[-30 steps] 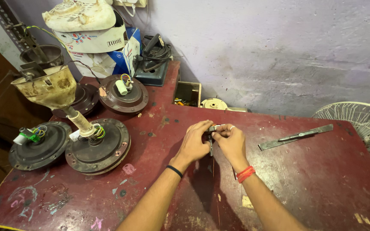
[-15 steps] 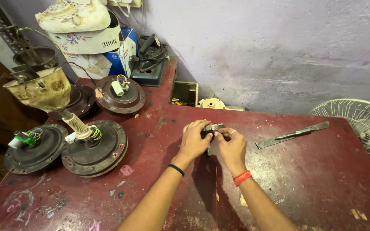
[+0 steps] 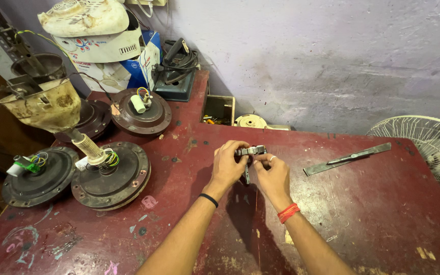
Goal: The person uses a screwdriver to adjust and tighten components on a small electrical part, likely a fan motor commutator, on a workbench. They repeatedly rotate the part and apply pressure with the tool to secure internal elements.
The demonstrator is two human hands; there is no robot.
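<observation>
both hands, left hand (image 3: 228,165) and right hand (image 3: 272,175), pinch 1 small metal tool (image 3: 250,150) above the red worktop (image 3: 357,214).

red table (image 3: 362,203), grey tool (image 3: 250,150), orange wristband (image 3: 287,212)

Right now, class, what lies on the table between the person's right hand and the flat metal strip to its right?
Nothing: in the head view, only bare red tabletop separates the right hand from the metal strip.

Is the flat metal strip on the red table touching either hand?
No, the flat metal strip lies apart, beyond the right hand.
</observation>
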